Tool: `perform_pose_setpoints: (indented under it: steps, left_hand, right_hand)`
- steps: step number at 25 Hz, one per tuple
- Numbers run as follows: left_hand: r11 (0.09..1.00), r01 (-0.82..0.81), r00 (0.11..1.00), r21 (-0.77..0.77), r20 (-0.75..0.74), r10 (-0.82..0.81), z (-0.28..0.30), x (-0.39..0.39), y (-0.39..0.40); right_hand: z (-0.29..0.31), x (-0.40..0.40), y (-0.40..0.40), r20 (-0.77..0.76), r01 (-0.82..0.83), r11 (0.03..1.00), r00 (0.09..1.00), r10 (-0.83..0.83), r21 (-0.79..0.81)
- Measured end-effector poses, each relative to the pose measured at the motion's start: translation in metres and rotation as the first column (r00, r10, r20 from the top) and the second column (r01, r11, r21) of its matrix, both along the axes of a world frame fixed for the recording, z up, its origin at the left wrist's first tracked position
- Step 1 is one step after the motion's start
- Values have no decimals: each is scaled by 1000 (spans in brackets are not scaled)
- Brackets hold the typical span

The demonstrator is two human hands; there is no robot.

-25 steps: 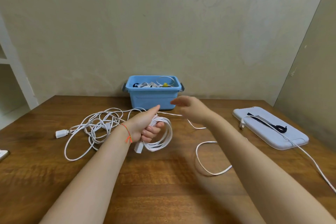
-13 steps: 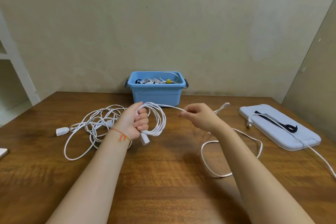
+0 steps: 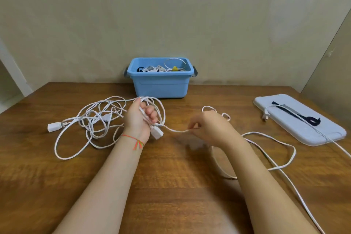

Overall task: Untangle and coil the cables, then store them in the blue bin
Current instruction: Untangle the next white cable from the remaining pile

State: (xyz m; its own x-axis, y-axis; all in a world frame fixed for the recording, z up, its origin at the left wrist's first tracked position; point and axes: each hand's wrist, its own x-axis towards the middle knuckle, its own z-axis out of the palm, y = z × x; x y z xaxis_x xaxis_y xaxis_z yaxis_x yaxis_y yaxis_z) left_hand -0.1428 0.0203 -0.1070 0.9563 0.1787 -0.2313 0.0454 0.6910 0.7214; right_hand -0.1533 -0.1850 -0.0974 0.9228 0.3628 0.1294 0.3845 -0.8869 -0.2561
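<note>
I am gripping the half-made coil (image 3: pixel 158 109) in my left hand (image 3: pixel 139 119), one socket end (image 3: pixel 157 132) hanging below it. My right hand (image 3: pixel 208 128), nearer the slack, is pinching the white cable (image 3: pixel 175 130), which is running sideways between my hands, then trailing right across the table (image 3: pixel 171 186). One more tangled cable (image 3: pixel 91 119) is lying left. One blue bin (image 3: pixel 160 81) is sitting straight behind, already holding cables.

The brown wooden tabletop (image 3: pixel 171 186) carries a blue plastic bin (image 3: pixel 161 85) beyond the left hand (image 3: pixel 139 119), tangled white cables (image 3: pixel 91 119) to that hand's left, and a pale flat lid (image 3: pixel 300 119) right of the right hand (image 3: pixel 210 127).
</note>
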Motion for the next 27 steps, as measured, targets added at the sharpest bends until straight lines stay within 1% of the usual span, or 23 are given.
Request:
perform_pose_setpoints:
  steps: [1,2,4,7,9,10,12,14,16,17,19,20,22,24,25,26,27]
  left_hand:
    - [991,5,1000,131,14,-7,2,-4,-7]
    - [960,21,999,281,24,-29,4,-9,-14]
    - [846,83,994,526,17,-108,6,-18,-26]
    - [686,138,982,714,-8,-189,6,-25,-32]
    - [600,155,971,785,-10,-237,6,-27,-31]
    - [581,182,958,793,-11,-285,6,-28,-31]
    - [575,297,906,762,-34,-422,7,-32,-31]
    - [611,460,833,644,-76,-548,7,-34,-30]
    - [628,608,756,487,-112,-645,7,-33,-26]
    - [610,653,721,450,-120,-683,6,-31,-23]
    - [538,689,661,485,-118,-741,6,-29,-15]
    - [490,698,632,522,-127,-764,6,-29,-11]
    - [368,727,562,580,-195,-804,6,-29,-3]
    - [237,755,477,611,-265,-838,7,-31,3]
    - [205,759,453,618,-275,-848,7,-32,5]
    - [222,761,457,609,-261,-850,8,-32,6]
    - [290,758,492,584,-221,-842,8,-31,7]
  right_hand:
    - [0,-6,10,10,-88,995,996,88,37]
    - [-2,-12,18,20,-160,983,987,158,94]
    - [-3,-18,28,79,-231,947,973,219,225]
    - [-3,-21,30,171,-190,907,976,133,375]
    - [-1,-22,28,237,-184,888,967,88,421]
    - [-1,-22,28,270,-196,879,960,81,435]
    - [-1,-22,28,326,-217,870,943,69,443]
    - [-1,-22,27,351,-200,876,936,38,439]
    - [1,-19,23,291,-141,872,957,-2,469]
    - [3,-19,20,252,-121,867,968,-5,483]
    - [4,-18,14,192,-95,886,981,6,454]
    - [5,-18,12,167,-75,910,986,7,407]
    - [8,-17,6,129,-14,957,991,-24,289]
    - [11,-13,-3,166,70,970,980,-110,233]
    - [12,-10,-10,187,114,959,968,-165,259]
    - [11,-6,-19,185,148,939,959,-213,310]
    - [9,-2,-26,160,171,920,958,-239,353]
